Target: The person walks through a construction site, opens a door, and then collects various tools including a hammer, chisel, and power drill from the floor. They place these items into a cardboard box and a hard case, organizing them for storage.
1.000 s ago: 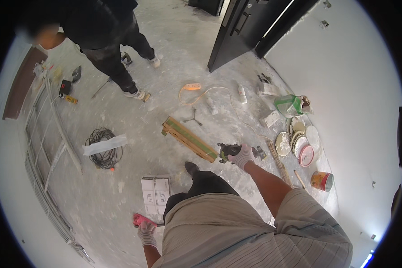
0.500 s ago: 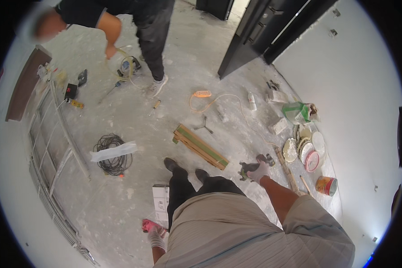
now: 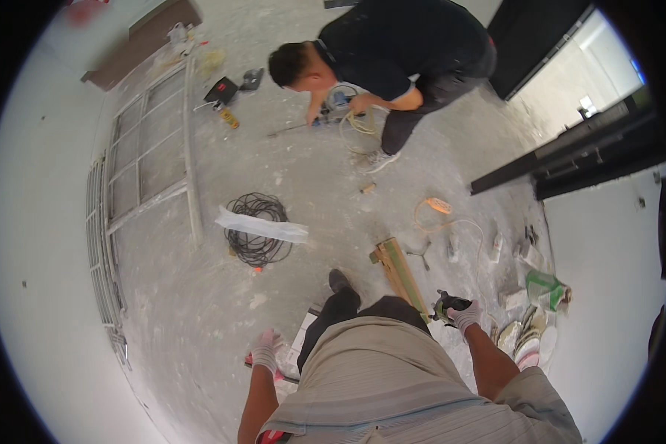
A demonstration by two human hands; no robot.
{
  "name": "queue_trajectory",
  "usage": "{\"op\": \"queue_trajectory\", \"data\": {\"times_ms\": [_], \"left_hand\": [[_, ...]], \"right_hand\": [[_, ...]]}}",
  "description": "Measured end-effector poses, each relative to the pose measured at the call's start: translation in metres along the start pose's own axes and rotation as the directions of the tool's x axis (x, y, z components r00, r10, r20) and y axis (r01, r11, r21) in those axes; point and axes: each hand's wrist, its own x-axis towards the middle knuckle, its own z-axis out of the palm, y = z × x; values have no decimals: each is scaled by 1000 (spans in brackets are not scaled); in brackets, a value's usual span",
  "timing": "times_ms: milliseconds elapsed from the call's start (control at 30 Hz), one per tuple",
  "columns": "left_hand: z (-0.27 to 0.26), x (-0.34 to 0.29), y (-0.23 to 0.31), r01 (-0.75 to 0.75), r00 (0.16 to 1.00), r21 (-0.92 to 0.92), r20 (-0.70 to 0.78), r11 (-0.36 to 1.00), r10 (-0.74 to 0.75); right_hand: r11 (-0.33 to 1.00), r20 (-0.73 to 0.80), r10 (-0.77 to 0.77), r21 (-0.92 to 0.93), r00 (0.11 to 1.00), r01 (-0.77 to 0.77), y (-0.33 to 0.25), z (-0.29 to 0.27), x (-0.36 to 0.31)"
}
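Observation:
My left hand (image 3: pixel 263 351), in a whitish glove, is low beside my left leg, its fingers closed round a red-and-black thing (image 3: pixel 279 376) that my hand partly hides; its kind is unclear. A white box (image 3: pixel 300 334) lies right beside it, partly behind my leg. On the other side, my gloved right hand (image 3: pixel 466 317) grips a black-and-green tool (image 3: pixel 448 303) with short projecting parts, held out near the end of a long bundle of brown and green strips (image 3: pixel 402 277). The tool's exact kind cannot be made out.
A coil of black cable (image 3: pixel 275 253) lies ahead with a white strip (image 3: pixel 263 228) across it. Beyond, a co-worker (image 3: pixel 414 59) bends over a blue power tool (image 3: pixel 338 97). A metal frame (image 3: pixel 190 152) is at left; an orange power strip (image 3: pixel 438 205) and green bag (image 3: pixel 544 290) at right.
My view has swung left, so the floor things appear farther right. My left arm shows more fully. The co-worker now stoops lower with both hands at the blue tool. My right hand keeps its tool.

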Motion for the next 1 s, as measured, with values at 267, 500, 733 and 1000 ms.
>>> {"op": "queue_trajectory", "data": {"times_ms": [267,500,733,1000], "left_hand": [[2,15,101,-16,999,-284,28,959,25],[-12,75,61,290,953,-199,-31,936,-302],[55,50,152,163,968,-274,-144,948,-208],[85,56,271,8,995,-169,-98,986,-25]], "right_hand": [[964,-62,-264,-11,963,264,-177,-17,20],[959,47,-243,-140,969,248,-293,-5,49],[917,185,-339,-156,922,368,-408,-18,90],[829,79,-553,-44,829,557,-505,-2,136]]}}
